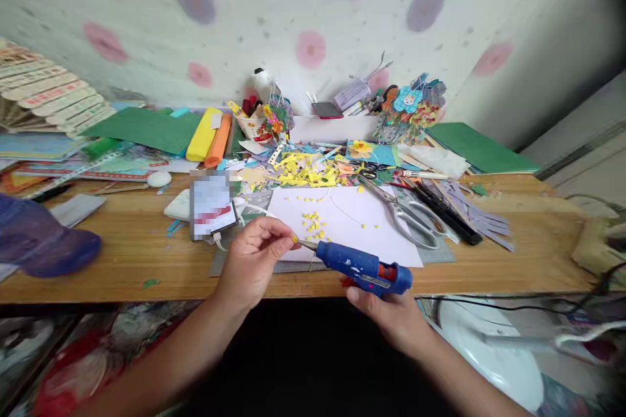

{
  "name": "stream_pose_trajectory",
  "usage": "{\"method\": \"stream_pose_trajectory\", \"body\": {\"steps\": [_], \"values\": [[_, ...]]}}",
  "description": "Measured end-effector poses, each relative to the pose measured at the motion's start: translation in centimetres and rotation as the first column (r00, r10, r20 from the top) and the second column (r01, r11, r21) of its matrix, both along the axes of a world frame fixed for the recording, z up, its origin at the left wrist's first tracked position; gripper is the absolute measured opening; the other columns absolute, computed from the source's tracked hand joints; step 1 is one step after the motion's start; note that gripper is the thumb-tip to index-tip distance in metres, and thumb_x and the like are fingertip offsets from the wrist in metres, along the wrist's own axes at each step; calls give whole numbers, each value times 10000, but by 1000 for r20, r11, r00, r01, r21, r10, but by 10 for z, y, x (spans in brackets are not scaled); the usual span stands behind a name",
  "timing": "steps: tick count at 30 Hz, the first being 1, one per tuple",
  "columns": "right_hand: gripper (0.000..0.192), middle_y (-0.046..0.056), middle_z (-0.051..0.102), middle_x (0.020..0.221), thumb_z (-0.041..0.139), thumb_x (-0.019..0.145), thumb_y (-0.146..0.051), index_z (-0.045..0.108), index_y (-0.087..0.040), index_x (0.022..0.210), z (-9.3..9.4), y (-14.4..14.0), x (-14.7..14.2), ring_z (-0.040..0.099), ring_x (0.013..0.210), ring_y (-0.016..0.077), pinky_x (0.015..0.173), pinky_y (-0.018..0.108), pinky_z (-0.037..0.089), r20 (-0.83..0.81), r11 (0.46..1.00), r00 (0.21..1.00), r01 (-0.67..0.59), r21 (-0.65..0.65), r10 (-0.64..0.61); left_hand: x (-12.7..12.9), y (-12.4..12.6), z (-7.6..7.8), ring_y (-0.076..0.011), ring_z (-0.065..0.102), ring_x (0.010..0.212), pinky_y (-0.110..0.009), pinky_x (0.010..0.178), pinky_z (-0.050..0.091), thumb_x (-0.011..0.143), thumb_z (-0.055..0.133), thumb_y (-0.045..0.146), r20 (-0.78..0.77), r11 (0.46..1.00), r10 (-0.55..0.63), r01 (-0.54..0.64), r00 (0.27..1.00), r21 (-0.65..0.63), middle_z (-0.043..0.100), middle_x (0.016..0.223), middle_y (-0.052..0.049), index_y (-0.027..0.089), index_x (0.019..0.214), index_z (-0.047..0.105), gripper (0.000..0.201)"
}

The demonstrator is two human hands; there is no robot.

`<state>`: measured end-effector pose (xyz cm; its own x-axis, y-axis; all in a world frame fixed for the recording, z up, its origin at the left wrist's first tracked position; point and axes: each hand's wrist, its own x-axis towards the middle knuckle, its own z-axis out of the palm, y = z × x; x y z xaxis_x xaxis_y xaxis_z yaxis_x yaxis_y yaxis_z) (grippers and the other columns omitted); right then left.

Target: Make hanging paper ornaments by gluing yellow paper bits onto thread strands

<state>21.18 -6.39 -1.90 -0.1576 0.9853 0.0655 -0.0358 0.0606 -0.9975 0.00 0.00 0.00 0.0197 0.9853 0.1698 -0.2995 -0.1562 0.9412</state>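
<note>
Both hands work low in the centre of the frame. Right hand is closed around the blue glue gun, whose metal tip points left. Left hand pinches a tiny yellow piece between thumb and fingers, touching that tip. Just behind lies a white sheet on the counter, with scissors at its right edge.

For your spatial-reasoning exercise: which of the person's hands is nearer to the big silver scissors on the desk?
Right. The right hand, holding the blue glue gun, sits just below the scissors; the left hand is farther off, to their left.
</note>
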Motion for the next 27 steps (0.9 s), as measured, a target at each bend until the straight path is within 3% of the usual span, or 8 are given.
{"method": "stream_pose_trajectory", "body": {"steps": [8, 13, 17, 21, 27], "values": [[182, 0, 582, 735, 668, 836, -368, 585, -215, 782, 4, -2, 0, 526, 660, 144, 609, 249, 461, 107, 997, 994, 7, 80, -16, -1, -3, 0, -95, 661, 694, -184, 687, 565, 732, 775, 154, -16, 999, -3, 3, 1000, 53, 698, 740, 29, 222, 794, 715, 111], [178, -22, 497, 704, 630, 842, -256, 504, -209, 727, 19, 3, -1, 482, 628, 122, 577, 238, 414, 216, 967, 976, -46, 251, -9, -5, -4, -6, -87, 668, 728, -169, 711, 548, 767, 741, 119, -134, 985, 62, -39, 989, 169, 701, 778, 40, 239, 846, 710, 147], [66, -5, 549, 766, 613, 839, -175, 561, -206, 812, 23, 4, -4, 537, 695, 129, 634, 241, 449, 287, 920, 957, -78, 383, -39, -6, -7, -4, -86, 665, 737, -162, 698, 538, 772, 729, 97, -268, 952, 193, -114, 944, 285, 703, 790, 38, 235, 848, 700, 160], [86, 11, 562, 806, 608, 834, -154, 595, -206, 901, 22, 2, -5, 561, 736, 136, 651, 244, 473, 356, 878, 928, -79, 473, -108, -5, -10, 1, -86, 671, 758, -163, 713, 540, 780, 713, 82, -345, 912, 287, -145, 893, 384, 707, 804, 40, 231, 857, 684, 171], [122, 27, 529, 853, 599, 830, -162, 586, -223, 935, 16, 0, -3, 553, 833, 174, 676, 281, 496, 401, 854, 904, -88, 514, -148, -5, -13, 4, -86, 669, 775, -173, 735, 540, 790, 681, 33, -380, 848, 354, -122, 855, 516, 709, 827, 37, 221, 906, 665, 222]]}}
